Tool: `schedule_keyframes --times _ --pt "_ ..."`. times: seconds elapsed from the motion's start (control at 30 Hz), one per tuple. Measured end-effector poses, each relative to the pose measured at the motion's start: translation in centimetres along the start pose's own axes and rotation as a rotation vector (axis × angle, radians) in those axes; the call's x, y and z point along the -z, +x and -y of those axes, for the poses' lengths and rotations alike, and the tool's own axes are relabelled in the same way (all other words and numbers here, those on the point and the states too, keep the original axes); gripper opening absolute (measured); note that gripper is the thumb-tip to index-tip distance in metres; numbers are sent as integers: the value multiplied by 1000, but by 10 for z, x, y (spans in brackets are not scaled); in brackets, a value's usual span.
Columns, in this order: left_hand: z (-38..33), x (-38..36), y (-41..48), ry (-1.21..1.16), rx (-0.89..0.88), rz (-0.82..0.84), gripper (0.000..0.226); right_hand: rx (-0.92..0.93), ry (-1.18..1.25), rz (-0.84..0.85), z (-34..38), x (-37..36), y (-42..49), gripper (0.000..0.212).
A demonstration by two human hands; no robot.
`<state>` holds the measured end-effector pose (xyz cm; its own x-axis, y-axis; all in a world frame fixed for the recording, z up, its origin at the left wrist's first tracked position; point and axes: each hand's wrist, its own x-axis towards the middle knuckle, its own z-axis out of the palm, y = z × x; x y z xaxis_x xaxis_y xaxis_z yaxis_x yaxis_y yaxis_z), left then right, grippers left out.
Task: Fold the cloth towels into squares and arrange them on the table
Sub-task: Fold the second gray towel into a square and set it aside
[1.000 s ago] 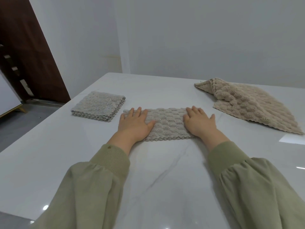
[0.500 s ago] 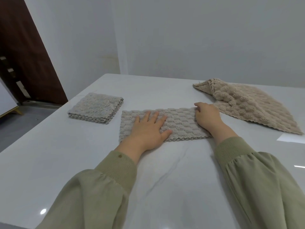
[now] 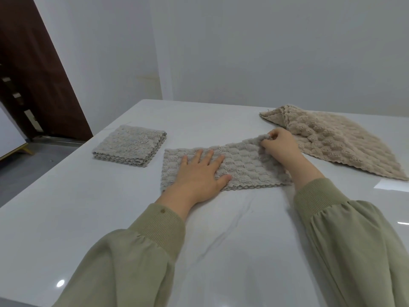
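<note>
Grey, bubble-textured cloth towel folded into a long strip (image 3: 247, 169) lies on the white marble-look surface (image 3: 110, 218), its long axis running left to right in front of the person; the left grip (image 3: 200, 173) presses flat on the strip's left half, fingers straight and spread; the right grip (image 3: 280, 147) pinches the strip's far right corner and holds it raised off the surface; the free end is thus on the right grip's side, and the next fold probably means carrying it leftward along the long axis, over the pinned half; a folded grey square towel (image 3: 130, 146) sits just left of the strip, and a loose beige bubble-textured towel (image 3: 343, 140) lies beyond the right grip; half a second earlier the right end lay flat under that grip, now it is lifted, while the left grip has kept its place.
</note>
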<state>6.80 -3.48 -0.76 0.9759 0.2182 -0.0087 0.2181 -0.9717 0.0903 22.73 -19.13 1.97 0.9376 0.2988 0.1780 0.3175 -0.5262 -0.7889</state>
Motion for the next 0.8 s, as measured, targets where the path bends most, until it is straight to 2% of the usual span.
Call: schedule_keyframes --times 0.1,0.2,0.27,0.33,0.4,0.5,0.53,0.57,0.6,0.67,0.8 --pt "1 2 0 -141 13 -100 70 94 0 75 25 10 -10 5" --pt "0 9 -1 -568 26 -301 60 241 -58 276 51 19 -21 14" --pt "1 14 0 -878 -1 -336 55 299 -13 429 65 24 -28 20" --pt "0 19 -1 -1020 -73 -319 53 341 9 536 76 28 -34 21" --pt "0 21 -2 -1018 -124 -324 39 370 -7 571 82 30 -36 19" --pt "-2 26 -3 -881 -44 -419 9 373 -7 516 83 30 -39 16" --pt "-1 27 -3 -831 -22 -463 6 363 4 475 82 29 -38 12" --pt "-1 27 -3 -795 -11 -508 8 344 17 440 83 29 -39 5" --pt "0 26 -2 -781 -2 -545 11 315 15 410 82 29 -38 10" --pt "1 27 -3 -805 28 -603 15 243 -76 430 82 35 -37 35" --pt "5 30 -6 -797 89 -715 29 191 -446 752 84 53 -46 52"
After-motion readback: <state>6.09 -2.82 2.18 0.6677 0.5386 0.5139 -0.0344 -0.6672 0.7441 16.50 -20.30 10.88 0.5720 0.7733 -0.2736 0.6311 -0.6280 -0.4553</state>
